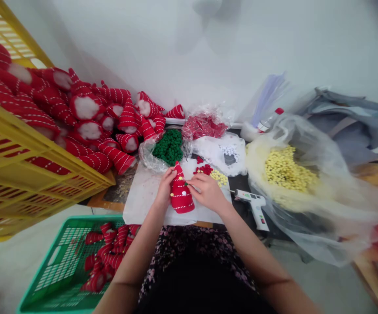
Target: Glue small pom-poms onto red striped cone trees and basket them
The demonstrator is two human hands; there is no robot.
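My left hand [165, 185] grips the left edge of a red stuffed cone [181, 203] with white stitched stripes. Several small yellow and white pompoms dot its front. The fingertips of my right hand [208, 191] pinch a small dark green pompom [185, 184] against the cone's right side. Just behind the cone lies a pile of green pompoms [168, 147] in a clear bag. Red pompoms [204, 169] and yellow pompoms [219, 178] are scattered on the white sheet [143, 198] beyond my right hand. A white glue gun [256, 205] rests on its side to the right.
A yellow crate [45, 161] spilling over with red striped cones [86, 107] stands at the left. Below it, a green basket [53, 261] holds more cones. White pompoms [229, 150] lie at the back. A large plastic bag of yellow pompoms [287, 170] stands at the right.
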